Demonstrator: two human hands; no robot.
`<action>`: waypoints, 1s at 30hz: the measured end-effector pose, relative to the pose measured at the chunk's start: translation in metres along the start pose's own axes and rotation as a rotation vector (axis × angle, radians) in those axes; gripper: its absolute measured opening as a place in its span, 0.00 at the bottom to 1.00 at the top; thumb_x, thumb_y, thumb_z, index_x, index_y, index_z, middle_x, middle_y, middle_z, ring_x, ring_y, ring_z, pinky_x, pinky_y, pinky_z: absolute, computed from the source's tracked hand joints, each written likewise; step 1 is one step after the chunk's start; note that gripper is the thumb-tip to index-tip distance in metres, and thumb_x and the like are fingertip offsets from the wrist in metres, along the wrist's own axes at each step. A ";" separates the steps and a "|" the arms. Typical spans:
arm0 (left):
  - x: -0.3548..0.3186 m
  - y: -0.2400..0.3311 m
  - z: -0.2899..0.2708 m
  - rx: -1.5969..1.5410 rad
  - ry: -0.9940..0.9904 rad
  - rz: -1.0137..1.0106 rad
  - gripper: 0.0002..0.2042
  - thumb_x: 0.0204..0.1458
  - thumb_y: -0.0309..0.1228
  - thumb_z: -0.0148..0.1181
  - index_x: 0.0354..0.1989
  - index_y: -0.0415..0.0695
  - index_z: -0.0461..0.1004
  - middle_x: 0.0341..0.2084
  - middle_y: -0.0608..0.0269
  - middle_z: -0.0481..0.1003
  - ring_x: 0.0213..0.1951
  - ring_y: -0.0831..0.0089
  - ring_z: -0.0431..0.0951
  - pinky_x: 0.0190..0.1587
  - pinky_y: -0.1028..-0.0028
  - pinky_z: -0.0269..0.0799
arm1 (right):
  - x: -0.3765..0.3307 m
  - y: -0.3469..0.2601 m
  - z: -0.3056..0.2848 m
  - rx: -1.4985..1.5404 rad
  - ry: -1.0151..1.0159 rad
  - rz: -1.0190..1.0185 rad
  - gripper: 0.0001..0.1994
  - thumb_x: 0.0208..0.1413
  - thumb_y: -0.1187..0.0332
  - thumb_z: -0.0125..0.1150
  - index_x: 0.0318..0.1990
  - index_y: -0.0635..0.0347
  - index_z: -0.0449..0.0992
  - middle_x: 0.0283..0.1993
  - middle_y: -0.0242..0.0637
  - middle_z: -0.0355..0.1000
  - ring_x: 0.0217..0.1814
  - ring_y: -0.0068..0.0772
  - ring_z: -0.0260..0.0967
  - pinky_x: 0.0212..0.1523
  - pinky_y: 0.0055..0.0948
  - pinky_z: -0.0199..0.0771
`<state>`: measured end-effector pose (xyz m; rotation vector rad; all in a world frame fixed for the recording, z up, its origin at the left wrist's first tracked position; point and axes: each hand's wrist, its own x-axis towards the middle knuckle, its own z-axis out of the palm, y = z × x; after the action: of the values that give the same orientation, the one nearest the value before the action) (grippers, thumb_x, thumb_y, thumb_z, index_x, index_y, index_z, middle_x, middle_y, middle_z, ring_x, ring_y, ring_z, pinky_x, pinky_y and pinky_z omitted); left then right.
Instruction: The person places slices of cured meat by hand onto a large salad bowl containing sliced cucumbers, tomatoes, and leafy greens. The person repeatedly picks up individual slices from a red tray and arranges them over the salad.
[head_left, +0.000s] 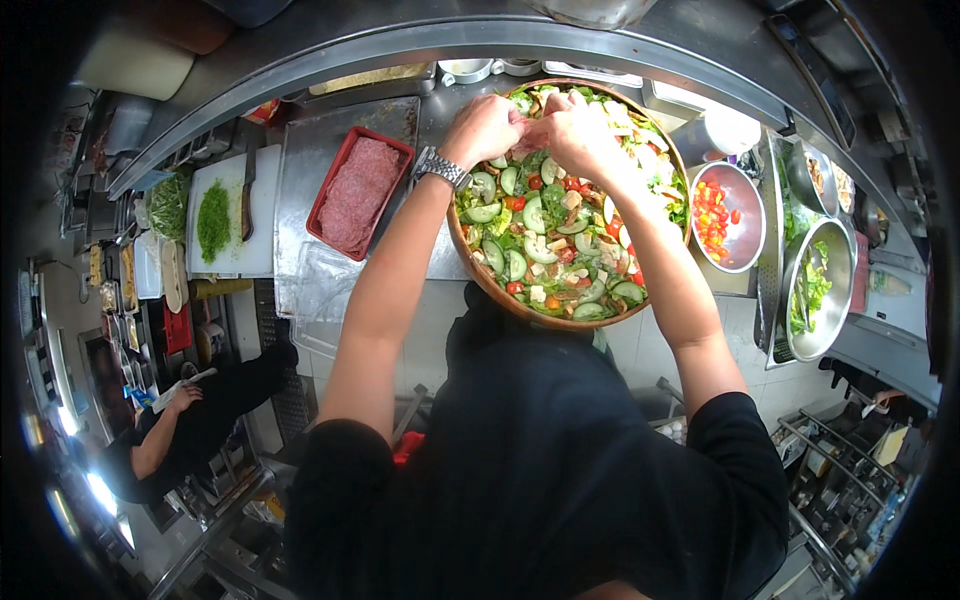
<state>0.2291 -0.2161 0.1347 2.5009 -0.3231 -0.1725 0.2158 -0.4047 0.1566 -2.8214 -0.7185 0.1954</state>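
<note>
Bending over a large round wooden bowl (487, 291) at the near edge of the steel surface (440, 258), a person in a black short-sleeved top works with both hands above the salad. The left hand (488, 130), a silver link-band watch (442, 167) at its wrist, pinches a thin, ragged pink slice of meat (530, 138); the right hand (580, 140) grips the same slice from its other side, fingers curled. The slice is over the far left part of the bowl, inside its rim.

Below them I see cucumber rounds (484, 213), halved red tomatoes, green leaves and pale chunks. Left of the bowl, a red rectangular tray (333, 246) full of pink sliced meat (358, 190) sits on a flat metal sheet (296, 180), near the sheet's right edge. Toward the surface's left end, a white cutting board (262, 245) carries chopped green herbs (213, 222), with a dark-handled knife (248, 205) lying beside them. Just beyond the bowl's right edge stands a round steel bowl (747, 252) of cut red and orange tomatoes (711, 218); farther right, a wider steel bowl (838, 305) holds lettuce leaves (812, 285).
</note>
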 end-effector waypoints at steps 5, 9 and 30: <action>0.011 -0.003 0.002 0.088 -0.098 -0.020 0.11 0.53 0.35 0.66 0.31 0.38 0.83 0.30 0.43 0.82 0.36 0.51 0.85 0.42 0.58 0.78 | 0.000 -0.005 0.000 -0.080 0.042 -0.046 0.12 0.56 0.54 0.64 0.44 0.37 0.87 0.54 0.39 0.71 0.61 0.44 0.64 0.60 0.43 0.66; 0.018 -0.005 0.000 0.085 -0.022 0.049 0.10 0.51 0.33 0.65 0.30 0.38 0.84 0.33 0.40 0.82 0.39 0.45 0.84 0.47 0.55 0.80 | 0.005 -0.006 0.004 -0.152 0.044 -0.074 0.15 0.58 0.70 0.58 0.45 0.38 0.88 0.53 0.37 0.70 0.60 0.44 0.63 0.60 0.41 0.66; 0.019 -0.012 -0.002 0.104 0.039 0.133 0.16 0.53 0.40 0.72 0.40 0.38 0.84 0.39 0.49 0.83 0.44 0.58 0.84 0.50 0.63 0.79 | 0.010 0.063 -0.016 -0.010 0.309 -0.066 0.14 0.54 0.76 0.57 0.40 0.46 0.87 0.38 0.44 0.71 0.46 0.49 0.73 0.48 0.45 0.74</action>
<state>0.2499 -0.2111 0.1283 2.5707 -0.4914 -0.0539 0.2563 -0.4566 0.1559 -2.7415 -0.7387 -0.2499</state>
